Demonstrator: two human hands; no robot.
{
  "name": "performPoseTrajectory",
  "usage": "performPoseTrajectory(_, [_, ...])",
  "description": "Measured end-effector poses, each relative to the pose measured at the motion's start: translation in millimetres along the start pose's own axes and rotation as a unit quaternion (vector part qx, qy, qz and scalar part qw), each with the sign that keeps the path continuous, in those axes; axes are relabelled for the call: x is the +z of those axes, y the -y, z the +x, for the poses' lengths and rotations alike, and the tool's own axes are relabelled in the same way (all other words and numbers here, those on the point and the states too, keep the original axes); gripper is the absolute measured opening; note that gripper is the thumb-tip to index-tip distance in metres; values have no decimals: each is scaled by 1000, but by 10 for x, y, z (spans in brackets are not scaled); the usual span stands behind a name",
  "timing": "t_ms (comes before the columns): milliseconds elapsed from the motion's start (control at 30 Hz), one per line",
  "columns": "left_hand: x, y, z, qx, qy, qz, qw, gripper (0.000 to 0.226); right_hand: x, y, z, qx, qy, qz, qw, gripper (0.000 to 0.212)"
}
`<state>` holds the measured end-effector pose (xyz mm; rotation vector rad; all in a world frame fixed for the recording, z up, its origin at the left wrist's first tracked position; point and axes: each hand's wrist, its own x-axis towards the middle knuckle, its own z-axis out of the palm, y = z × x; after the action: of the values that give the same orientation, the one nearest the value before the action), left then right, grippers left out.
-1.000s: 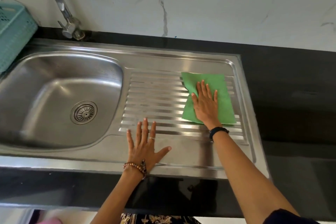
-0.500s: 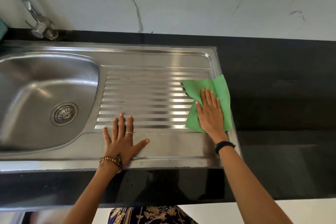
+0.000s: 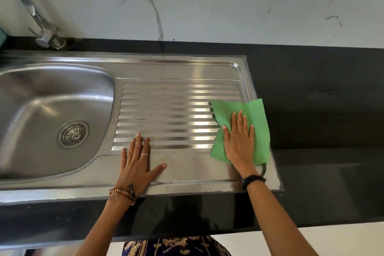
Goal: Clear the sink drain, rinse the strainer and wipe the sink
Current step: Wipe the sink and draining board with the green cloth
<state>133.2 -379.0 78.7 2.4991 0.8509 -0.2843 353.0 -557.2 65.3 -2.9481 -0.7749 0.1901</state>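
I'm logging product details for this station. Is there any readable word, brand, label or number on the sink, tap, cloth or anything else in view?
None can be read.
sink: no stamp or brand shows on the steel.
tap: bare metal, no marking visible.
green cloth: plain ribbed surface, no print or tag.
strainer: only slots, no lettering.
wall: grey veining only.

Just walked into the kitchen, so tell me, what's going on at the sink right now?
A person is wiping the stainless steel sink. The right hand presses a green cloth flat at the drainboard's right edge, partly over the black countertop. The left hand rests open on the sink's front rim. The strainer sits in the drain, and the basin looks clear.
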Motion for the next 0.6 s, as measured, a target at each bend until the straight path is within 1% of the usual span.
performPoseTrajectory(100, [-23, 109, -86, -11, -15, -1, 1000, 109, -44, 137, 263, 20, 8, 18, 1000, 59])
performPoseTrajectory(200, [-56, 303, -167, -38, -24, 9, 999, 93, -42, 328, 380, 38, 3, 21, 999, 60])
performPoseTrajectory(300, [-125, 517, -227, -51, -29, 3, 998, 90, 28, 708, 342, 5, 7, 30, 999, 60])
performPoseTrajectory(433, [-210, 709, -290, -47, -34, 3, 998, 87, 145, 1302, 234, -43, 6, 29, 999, 58])
performPoseTrajectory(600, [-304, 1012, -351, -30, -11, 6, 999, 86, 223, 1710, 172, -33, 5, 28, 999, 59])
